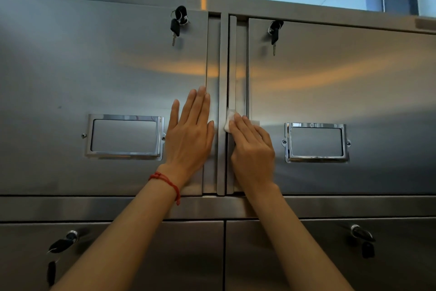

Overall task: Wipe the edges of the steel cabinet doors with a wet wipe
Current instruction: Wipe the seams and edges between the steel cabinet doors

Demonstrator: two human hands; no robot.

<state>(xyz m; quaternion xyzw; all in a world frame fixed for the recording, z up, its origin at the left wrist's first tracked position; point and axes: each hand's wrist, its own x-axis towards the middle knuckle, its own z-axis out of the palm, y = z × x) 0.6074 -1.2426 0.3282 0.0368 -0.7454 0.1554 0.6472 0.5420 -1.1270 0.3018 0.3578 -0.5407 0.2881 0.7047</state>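
Observation:
Two upper steel cabinet doors fill the view: the left door (94,73) and the right door (342,83), meeting at a vertical seam in the middle. My left hand (188,135) lies flat with straight fingers on the left door's right edge. My right hand (252,149) presses a white wet wipe (229,121) against the inner edge strip (232,62) of the right door, about halfway up. Most of the wipe is hidden under my fingers.
Each upper door has a chrome label holder (125,136) (316,142) and black keys hanging in its lock (178,23) (274,31). Below a horizontal rail are two lower doors with keys (62,243) (363,238). A window shows above the cabinet.

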